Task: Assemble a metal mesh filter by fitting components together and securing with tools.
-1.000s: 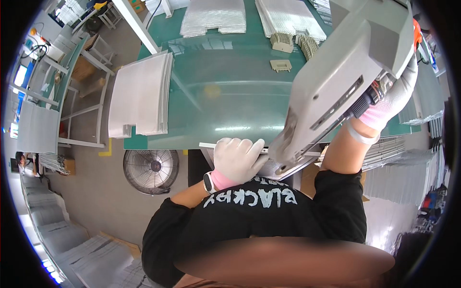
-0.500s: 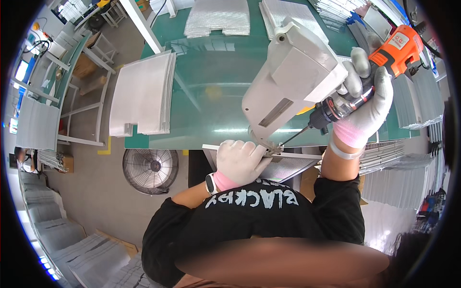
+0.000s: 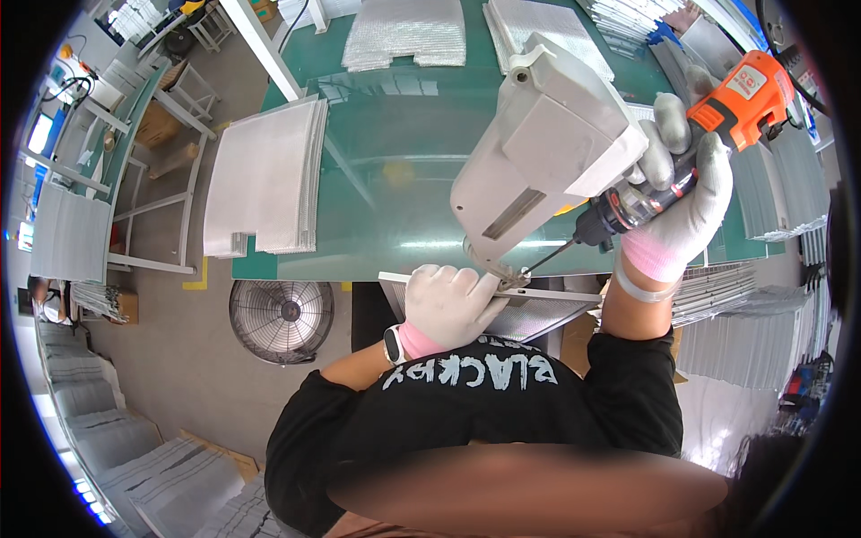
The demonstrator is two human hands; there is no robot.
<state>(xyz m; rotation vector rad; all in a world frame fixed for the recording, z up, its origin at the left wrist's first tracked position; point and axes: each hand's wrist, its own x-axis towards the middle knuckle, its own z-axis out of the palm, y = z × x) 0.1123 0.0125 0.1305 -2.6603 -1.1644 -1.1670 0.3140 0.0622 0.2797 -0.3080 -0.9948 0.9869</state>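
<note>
My right hand (image 3: 686, 179), in a white and pink glove, is wrapped round an orange and black electric screwdriver (image 3: 749, 85). Its long thin bit points down and left to a small metal fitting (image 3: 513, 278) at the table's front edge. My left hand (image 3: 448, 303), gloved alike, is closed over the upper edge of a white-framed mesh panel (image 3: 552, 314), its thumb beside the fitting. The panel leans between my body and the table, and its lower part is hidden. Just above the fitting is the narrow end of a bulky white machine housing (image 3: 556, 134) with a long slot.
Flat white sheets lie stacked at the left of the green table (image 3: 386, 215), as a pile (image 3: 269, 175); further stacks (image 3: 405, 34) stand along the back. A round floor fan (image 3: 289, 311) is below the left front edge. More panels (image 3: 740, 336) are stacked at my right.
My right hand and the screwdriver have shifted very slightly, with the bit still at the metal fitting. My left hand and the panel have hardly moved.
</note>
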